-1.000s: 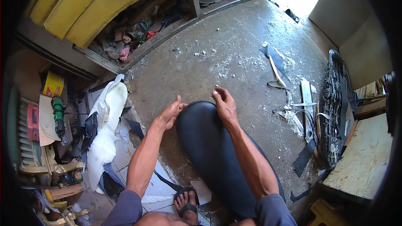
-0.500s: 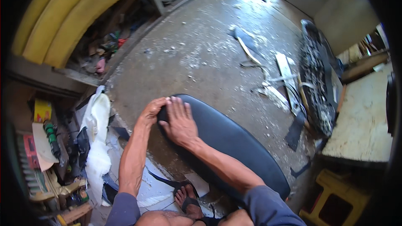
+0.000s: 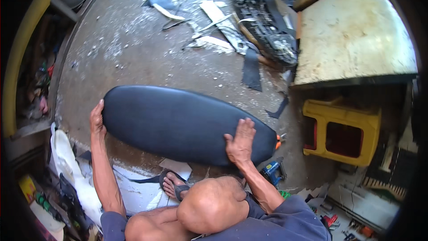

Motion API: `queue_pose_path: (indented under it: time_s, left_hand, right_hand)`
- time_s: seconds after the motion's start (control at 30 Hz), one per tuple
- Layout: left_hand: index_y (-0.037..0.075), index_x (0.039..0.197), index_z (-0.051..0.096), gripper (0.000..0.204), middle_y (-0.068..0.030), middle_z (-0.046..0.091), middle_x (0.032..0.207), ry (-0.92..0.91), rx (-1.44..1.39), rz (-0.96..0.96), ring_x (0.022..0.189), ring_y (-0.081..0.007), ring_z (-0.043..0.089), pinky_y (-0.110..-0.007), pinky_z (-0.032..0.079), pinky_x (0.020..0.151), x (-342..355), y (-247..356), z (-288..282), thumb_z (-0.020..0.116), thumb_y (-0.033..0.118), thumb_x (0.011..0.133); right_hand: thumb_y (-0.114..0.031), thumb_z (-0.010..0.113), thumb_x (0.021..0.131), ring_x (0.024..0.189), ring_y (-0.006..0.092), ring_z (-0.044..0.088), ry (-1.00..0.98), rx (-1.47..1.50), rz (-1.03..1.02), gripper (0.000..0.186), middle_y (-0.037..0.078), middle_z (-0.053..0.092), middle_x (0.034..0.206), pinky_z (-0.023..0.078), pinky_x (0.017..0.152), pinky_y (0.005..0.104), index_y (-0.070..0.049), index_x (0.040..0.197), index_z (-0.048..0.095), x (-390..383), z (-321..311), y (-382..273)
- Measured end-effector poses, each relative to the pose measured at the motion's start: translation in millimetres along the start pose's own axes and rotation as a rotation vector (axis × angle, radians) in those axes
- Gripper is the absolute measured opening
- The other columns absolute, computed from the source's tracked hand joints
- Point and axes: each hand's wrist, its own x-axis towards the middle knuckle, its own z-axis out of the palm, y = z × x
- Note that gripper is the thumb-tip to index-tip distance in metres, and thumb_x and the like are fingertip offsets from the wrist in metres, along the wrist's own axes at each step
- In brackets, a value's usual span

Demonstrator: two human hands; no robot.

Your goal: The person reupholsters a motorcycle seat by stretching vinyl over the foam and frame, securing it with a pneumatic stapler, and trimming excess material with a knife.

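Long black upholstered seat (image 3: pixel 178 122) lies crosswise in front of the person, above the floor tiles and knees; left hand (image 3: pixel 97 118) is cupped against its left end, can't tell how far the fingers close underneath. Right hand (image 3: pixel 241 142) is open flat on top near the other end, gripping nothing; 1 yellow plastic stool (image 3: pixel 322 129) stands well right.

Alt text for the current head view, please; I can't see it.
A long black cushion stretches crosswise, the left hand against its left end, the right hand laid open on top near its right end. Scraps litter the floor beyond.
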Motion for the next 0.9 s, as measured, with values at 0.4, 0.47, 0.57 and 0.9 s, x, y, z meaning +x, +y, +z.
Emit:
queue_pose_path:
  time_s: [0.4, 0.47, 0.57, 0.9]
  left_hand:
    - [-0.003, 0.124, 0.070, 0.047, -0.0135, 0.075, 0.119, 0.266, 0.278, 0.186, 0.101, -0.0221, 0.074, -0.035, 0.059, 0.092, -16, -10, -20, 0.056, 0.039, 0.109]
    - [-0.001, 0.128, 0.070, 0.046, -0.0124, 0.074, 0.122, 0.294, 0.015, 0.178, 0.107, -0.0240, 0.073, -0.035, 0.058, 0.096, -52, 15, -37, 0.055, 0.039, 0.109]
    - [0.002, 0.135, 0.067, 0.046, -0.0105, 0.071, 0.131, 0.304, -0.310, 0.301, 0.119, -0.0230, 0.068, -0.036, 0.053, 0.106, -125, 73, -73, 0.053, 0.038, 0.110]
    - [-0.004, 0.154, 0.048, 0.066, -0.0172, 0.046, 0.162, 1.092, 0.340, 0.773, 0.148, -0.0270, 0.045, -0.036, 0.031, 0.125, -437, 254, -85, 0.047, 0.045, 0.112]
  right_hand:
    - [-0.057, 0.039, 0.110, 0.123, 0.0531, 0.059, 0.315, 0.327, 0.849, 0.068, 0.036, 0.065, 0.124, 0.046, 0.103, 0.0553, 0.004, 0.129, 0.061, -8, -35, 114]
    - [-0.054, 0.036, 0.112, 0.112, 0.0527, 0.063, 0.394, 0.368, 0.771, 0.065, 0.035, 0.069, 0.110, 0.047, 0.094, 0.0577, 0.004, 0.106, 0.067, 9, -64, 93]
    - [-0.049, 0.033, 0.113, 0.111, 0.0563, 0.060, 0.591, 0.554, 0.536, 0.064, 0.037, 0.067, 0.114, 0.046, 0.094, 0.0580, 0.006, 0.119, 0.066, 37, -127, 52]
    - [-0.066, 0.026, 0.109, 0.109, 0.0575, 0.063, 0.349, 0.764, -0.088, 0.080, 0.036, 0.069, 0.104, 0.048, 0.091, 0.0573, 0.002, 0.118, 0.066, 122, -357, -75]
